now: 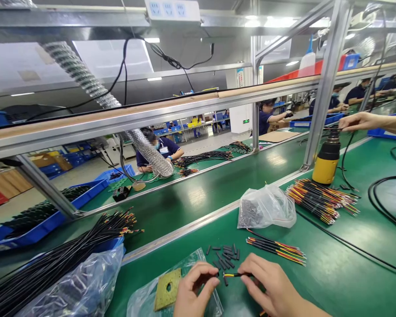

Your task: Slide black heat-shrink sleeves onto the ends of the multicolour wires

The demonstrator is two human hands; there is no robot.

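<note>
My left hand (197, 288), at the bottom middle, pinches a small black piece of tubing between thumb and fingertips, mostly hidden by them. Just to its right, my right hand (269, 281) grips a short cable (232, 275) whose yellow and dark wire ends point toward the left hand. A small gap lies between the wire ends and the left fingertips. Loose black tubing pieces (227, 255) are scattered on the green table just beyond both hands. Behind the right hand lies a small group of short cables (277, 248) with red, yellow and black ends.
A yellow sponge (168, 288) lies on a clear bag beside my left hand. Further back are a plastic bag (265, 207), a cable bundle (320, 198) and a yellow hot air gun (325, 163), with a co-worker's hand (361, 121) at its nozzle. Long black cables (69, 259) fill the left.
</note>
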